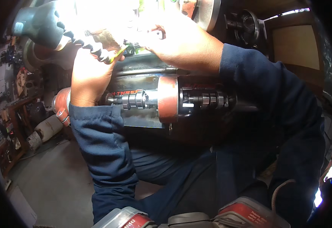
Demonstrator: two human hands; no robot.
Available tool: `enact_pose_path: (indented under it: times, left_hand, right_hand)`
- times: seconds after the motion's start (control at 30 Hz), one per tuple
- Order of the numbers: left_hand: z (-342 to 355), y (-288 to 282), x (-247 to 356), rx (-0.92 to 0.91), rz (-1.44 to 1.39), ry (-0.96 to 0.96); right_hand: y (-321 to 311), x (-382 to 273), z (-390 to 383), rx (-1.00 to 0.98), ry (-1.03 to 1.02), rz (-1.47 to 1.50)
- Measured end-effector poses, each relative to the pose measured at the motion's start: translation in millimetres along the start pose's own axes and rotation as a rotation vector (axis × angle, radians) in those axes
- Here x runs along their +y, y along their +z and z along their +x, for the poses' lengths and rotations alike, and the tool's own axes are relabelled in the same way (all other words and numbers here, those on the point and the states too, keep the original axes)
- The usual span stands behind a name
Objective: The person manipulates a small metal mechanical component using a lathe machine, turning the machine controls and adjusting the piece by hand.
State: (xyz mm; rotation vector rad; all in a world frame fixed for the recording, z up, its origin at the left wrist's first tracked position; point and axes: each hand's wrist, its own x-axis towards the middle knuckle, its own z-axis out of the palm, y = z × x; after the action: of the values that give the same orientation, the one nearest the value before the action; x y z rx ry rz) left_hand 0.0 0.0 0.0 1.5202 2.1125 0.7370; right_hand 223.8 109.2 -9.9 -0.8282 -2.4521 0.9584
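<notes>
My left hand (92, 72) reaches up behind a dark work lamp (37, 26) with a ribbed neck (94, 47); its fingers are curled near a yellow-green strip (117, 54), their grip partly hidden. My right hand (187, 45) is curled beside a small dark fitting (132, 47) in the glare; what it holds is unclear. Below both hands lies a metal camshaft (135, 99) with shiny lobes, passing through an orange-red clamp ring (168, 98) over a dark metal plate (139, 117). Bright light washes out much of the upper area.
A second orange-red clamp (61, 106) sits at left. Shelving with parts (16, 87) lines the left wall above a grey floor (52, 174). A dark wheel-like fitting (245, 26) and a wooden panel (295, 45) are upper right. Respirator cartridges (242, 211) show along the lower edge.
</notes>
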Motion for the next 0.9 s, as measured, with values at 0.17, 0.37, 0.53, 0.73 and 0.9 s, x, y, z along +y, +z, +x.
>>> enact_pose_path:
  times: [0.17,0.37,0.53,0.73,0.9]
  left_hand:
    - [-4,-3,10,-0.092,-0.190,0.038]
    - [-10,-14,30,-0.156,-0.211,-0.091]
    - [-9,-10,30,-0.132,-0.285,-0.093]
    - [-7,-16,34,-0.174,-0.295,-0.073]
    - [-9,-15,32,-0.164,-0.346,-0.091]
  right_hand:
    - [-3,-10,-2,-0.041,-0.096,-0.067]
    - [14,4,-12,0.057,-0.266,-0.151]
    - [4,-3,-9,0.025,-0.109,0.082]
    - [-1,-15,-8,0.021,0.017,0.128]
    - [0,-13,-9,0.017,-0.030,0.096]
